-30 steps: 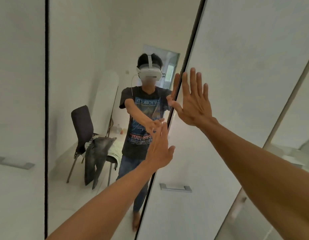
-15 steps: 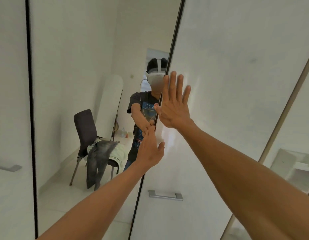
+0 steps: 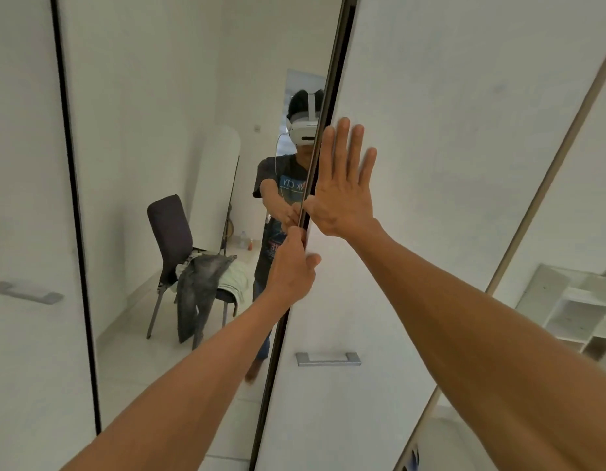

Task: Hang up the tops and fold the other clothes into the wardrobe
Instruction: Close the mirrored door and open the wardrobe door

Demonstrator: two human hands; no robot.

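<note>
Now 2 hands: right hand (image 3: pixel 342 195) flat on white door (image 3: pixel 447 164), left hand (image 3: pixel 293 270) at mirror door (image 3: pixel 141 130) edge.

Mirror (image 3: pixel 152 130) left of the hands reflects a dark chair (image 3: pixel 170 232), bottles (image 3: pixel 246 240) on the floor, a wall switch (image 3: pixel 257 128). White shelves (image 3: pixel 573 307) to the right.

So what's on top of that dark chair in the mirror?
Draped over the chair seat are grey jeans, hanging down the front, and a pale green garment beside them. The jeans cover part of the pile, so anything beneath cannot be seen.
</note>
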